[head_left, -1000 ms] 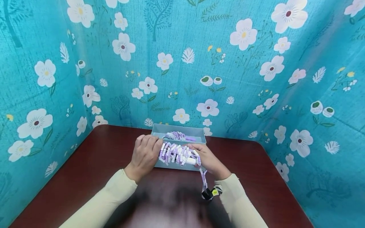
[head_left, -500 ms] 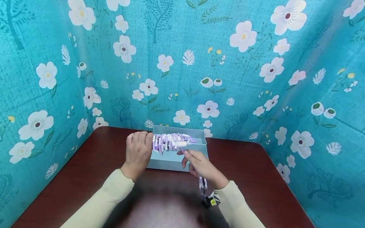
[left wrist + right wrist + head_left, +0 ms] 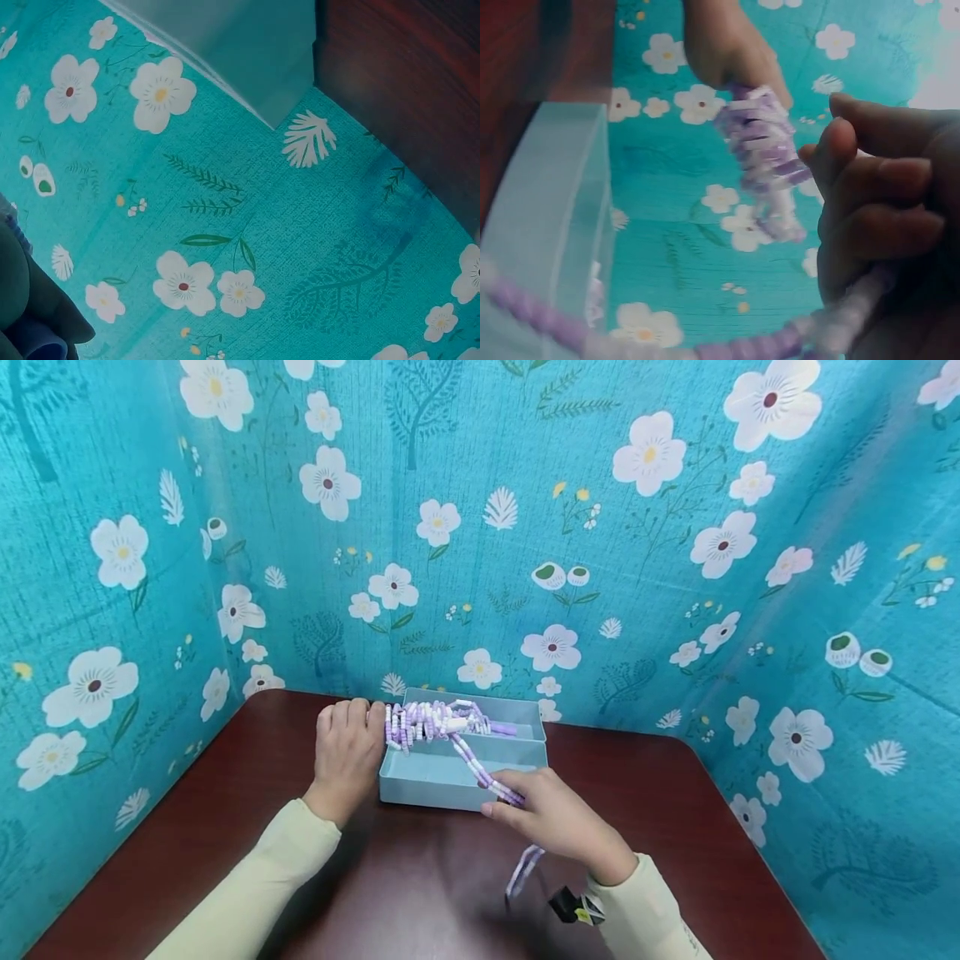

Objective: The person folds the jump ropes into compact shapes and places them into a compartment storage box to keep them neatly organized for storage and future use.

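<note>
In the head view, my left hand (image 3: pixel 347 760) grips one end of a jump rope with purple and white beads, wound into a thick bundle (image 3: pixel 420 722) over the box. A purple handle end (image 3: pixel 37 343) shows below the fingers in the left wrist view. From the bundle, a beaded strand (image 3: pixel 474 764) slants down to my right hand (image 3: pixel 558 814), which holds it between thumb and fingers. A loose loop (image 3: pixel 522 870) hangs below that hand. In the right wrist view the strand (image 3: pixel 742 349) runs into the curled fingers (image 3: pixel 889 229).
A light blue box (image 3: pixel 431 792) with a front and a back section stands on the dark red table (image 3: pixel 247 777). Its back section holds more beaded rope and a purple handle (image 3: pixel 504 728). Flowered teal cloth (image 3: pixel 480 568) hangs close behind the table.
My left hand has moved left with the wound bundle. My right hand has left the bundle and moved down and right, drawing a length of the beaded strand off it.
</note>
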`<state>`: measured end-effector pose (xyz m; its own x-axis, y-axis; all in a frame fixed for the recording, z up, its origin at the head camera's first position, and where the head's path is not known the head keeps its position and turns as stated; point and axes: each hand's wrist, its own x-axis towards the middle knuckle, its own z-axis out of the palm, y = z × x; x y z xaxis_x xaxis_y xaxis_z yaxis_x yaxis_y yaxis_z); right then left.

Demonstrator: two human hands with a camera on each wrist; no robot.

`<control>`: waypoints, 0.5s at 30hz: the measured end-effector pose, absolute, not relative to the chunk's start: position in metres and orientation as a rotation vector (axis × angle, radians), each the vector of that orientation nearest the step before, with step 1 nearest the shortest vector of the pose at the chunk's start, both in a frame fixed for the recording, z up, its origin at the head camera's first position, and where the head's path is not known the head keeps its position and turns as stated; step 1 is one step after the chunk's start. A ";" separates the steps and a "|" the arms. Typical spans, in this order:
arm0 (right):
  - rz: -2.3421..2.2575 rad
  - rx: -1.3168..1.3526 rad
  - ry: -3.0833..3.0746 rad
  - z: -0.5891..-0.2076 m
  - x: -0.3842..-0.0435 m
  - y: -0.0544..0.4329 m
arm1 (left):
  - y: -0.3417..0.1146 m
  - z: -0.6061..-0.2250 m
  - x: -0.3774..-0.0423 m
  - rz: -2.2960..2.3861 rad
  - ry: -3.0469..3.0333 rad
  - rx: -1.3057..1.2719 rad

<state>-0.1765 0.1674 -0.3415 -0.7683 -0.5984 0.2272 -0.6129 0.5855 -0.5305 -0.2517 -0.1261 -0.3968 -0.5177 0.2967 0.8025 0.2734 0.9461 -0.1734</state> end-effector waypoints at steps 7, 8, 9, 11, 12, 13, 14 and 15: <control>0.646 0.906 -2.632 -0.326 -0.171 0.160 | -0.120 -0.400 -0.252 0.050 -2.123 -0.479; 0.604 0.897 -2.594 -0.325 -0.171 0.159 | -0.119 -0.401 -0.251 0.053 -2.121 -0.497; 0.557 0.893 -2.551 -0.323 -0.172 0.159 | -0.118 -0.402 -0.251 0.059 -2.117 -0.515; 0.501 0.900 -2.462 -0.320 -0.174 0.160 | -0.116 -0.406 -0.249 0.065 -2.100 -0.559; 0.481 0.907 -2.416 -0.319 -0.175 0.162 | -0.115 -0.407 -0.249 0.069 -2.088 -0.579; 0.464 0.913 -2.374 -0.318 -0.177 0.163 | -0.115 -0.409 -0.248 0.073 -2.073 -0.600; 0.452 0.920 -2.336 -0.317 -0.179 0.165 | -0.114 -0.410 -0.248 0.074 -2.057 -0.621; 0.448 0.930 -2.302 -0.316 -0.180 0.167 | -0.113 -0.411 -0.248 0.075 -2.038 -0.641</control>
